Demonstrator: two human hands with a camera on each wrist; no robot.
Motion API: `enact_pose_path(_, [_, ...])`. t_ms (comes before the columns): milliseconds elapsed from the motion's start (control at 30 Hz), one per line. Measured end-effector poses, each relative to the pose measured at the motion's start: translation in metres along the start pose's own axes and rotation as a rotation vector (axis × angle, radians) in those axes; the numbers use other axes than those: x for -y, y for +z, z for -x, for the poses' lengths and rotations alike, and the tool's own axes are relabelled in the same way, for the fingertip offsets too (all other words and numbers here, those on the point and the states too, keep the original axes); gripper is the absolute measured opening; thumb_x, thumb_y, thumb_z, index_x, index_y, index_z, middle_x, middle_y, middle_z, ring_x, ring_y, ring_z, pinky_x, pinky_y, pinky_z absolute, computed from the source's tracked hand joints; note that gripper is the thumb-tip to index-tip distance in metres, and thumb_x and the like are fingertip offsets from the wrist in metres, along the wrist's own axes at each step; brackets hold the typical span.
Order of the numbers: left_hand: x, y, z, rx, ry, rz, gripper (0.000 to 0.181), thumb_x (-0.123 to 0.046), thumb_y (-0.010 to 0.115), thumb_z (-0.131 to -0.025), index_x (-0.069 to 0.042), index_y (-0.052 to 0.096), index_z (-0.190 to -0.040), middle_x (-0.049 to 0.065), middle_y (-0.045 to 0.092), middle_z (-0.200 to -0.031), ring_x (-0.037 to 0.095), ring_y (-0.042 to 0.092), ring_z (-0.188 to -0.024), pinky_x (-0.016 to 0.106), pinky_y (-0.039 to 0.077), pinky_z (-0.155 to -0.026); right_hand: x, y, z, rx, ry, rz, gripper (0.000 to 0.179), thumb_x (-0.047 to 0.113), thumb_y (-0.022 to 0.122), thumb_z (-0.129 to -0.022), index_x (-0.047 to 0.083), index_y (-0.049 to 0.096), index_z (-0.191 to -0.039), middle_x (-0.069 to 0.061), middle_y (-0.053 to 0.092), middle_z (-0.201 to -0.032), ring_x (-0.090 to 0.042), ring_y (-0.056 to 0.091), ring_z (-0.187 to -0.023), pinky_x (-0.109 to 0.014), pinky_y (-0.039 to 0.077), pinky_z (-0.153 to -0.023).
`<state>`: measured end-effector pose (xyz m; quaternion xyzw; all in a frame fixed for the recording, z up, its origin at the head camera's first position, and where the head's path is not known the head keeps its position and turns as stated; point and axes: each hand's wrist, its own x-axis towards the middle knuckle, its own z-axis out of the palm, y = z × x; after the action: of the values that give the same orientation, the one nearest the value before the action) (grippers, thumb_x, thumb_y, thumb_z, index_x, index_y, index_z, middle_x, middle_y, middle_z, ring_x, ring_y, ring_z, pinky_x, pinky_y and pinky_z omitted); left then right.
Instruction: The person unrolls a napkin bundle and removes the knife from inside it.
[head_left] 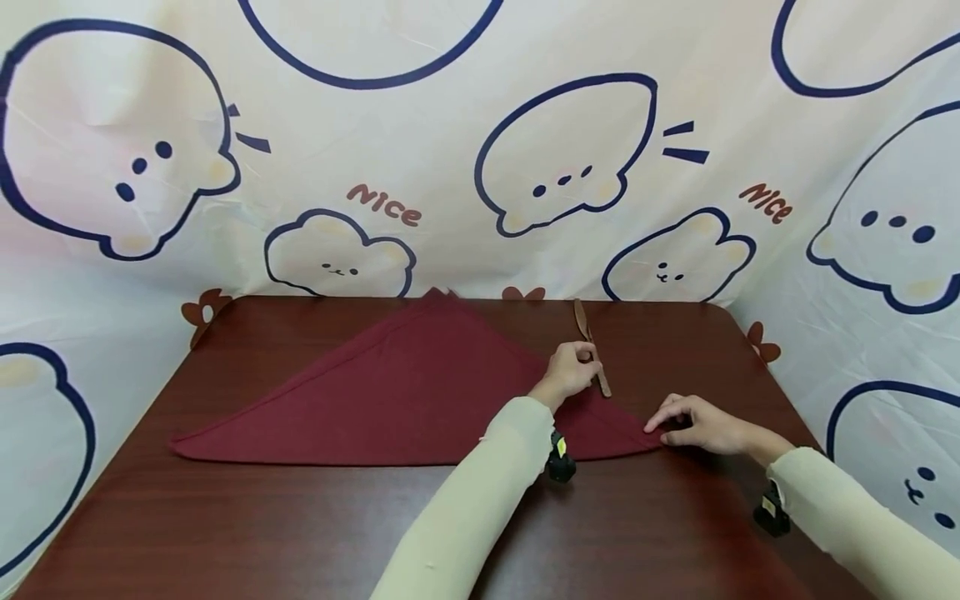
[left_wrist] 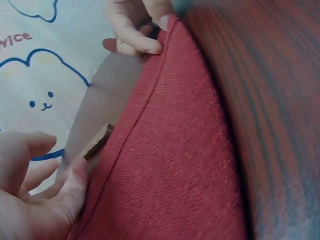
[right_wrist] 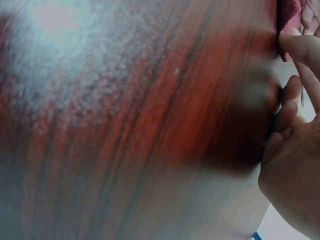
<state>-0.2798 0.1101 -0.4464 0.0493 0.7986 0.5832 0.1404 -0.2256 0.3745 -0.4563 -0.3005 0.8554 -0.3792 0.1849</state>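
Note:
A dark red cloth (head_left: 390,392) lies folded in a triangle on the brown table, its long edge nearest me and its peak at the table's far edge. At its right corner, my right hand (head_left: 701,425) pinches the tip between thumb and fingers. My left hand (head_left: 567,372) is over the cloth's right slanting edge, thumb and fingertips around the handle of a slim wooden spoon (head_left: 581,317). In the left wrist view, the handle end (left_wrist: 97,141) shows just past the left thumb, beside the hemmed cloth edge. The right wrist view shows the cloth tip (right_wrist: 290,25) at the right fingers.
The brown wooden table (head_left: 300,533) stretches out in front, glossy in the right wrist view. A pale curtain (head_left: 450,150) with blue cartoon outlines hangs behind the table and along both sides. Dark wrist cameras (head_left: 561,458) sit on both sleeves.

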Motion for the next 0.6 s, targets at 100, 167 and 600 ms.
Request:
enact_pose_path(100, [0.001,-0.006,0.003,0.02,0.0,0.054,0.033,-0.013,0.062,-0.1,-0.006,0.064,-0.132,0.011,0.064,-0.126,0.017,0.07,-0.086,0.027,0.058,-0.078,0.001,0.001,0.002,0.002,-0.007,-0.004,0.018,0.011,0.071,-0.093,0.01,0.076,-0.11,-0.009,0.063,-0.1,-0.012,0.049,-0.086,-0.026,0.039,-0.072])
enact_pose_path(167, [0.001,-0.01,0.006,0.032,-0.015,0.083,0.032,-0.014,0.062,-0.101,-0.006,0.064,-0.131,0.011,0.066,-0.124,0.019,0.069,-0.093,0.028,0.058,-0.08,0.001,0.002,0.004,-0.001,-0.014,-0.008,0.018,0.01,0.07,-0.094,0.01,0.076,-0.11,-0.009,0.063,-0.099,-0.011,0.05,-0.087,-0.025,0.04,-0.072])
enact_pose_path(600, [0.002,-0.033,0.027,0.057,0.026,0.106,0.03,-0.014,0.058,-0.103,-0.002,0.064,-0.129,0.012,0.072,-0.116,0.029,0.068,-0.105,0.028,0.056,-0.08,0.003,0.005,0.003,-0.025,-0.046,-0.001,0.017,0.007,0.069,-0.093,0.009,0.076,-0.109,-0.008,0.064,-0.099,-0.01,0.05,-0.089,-0.026,0.039,-0.071])
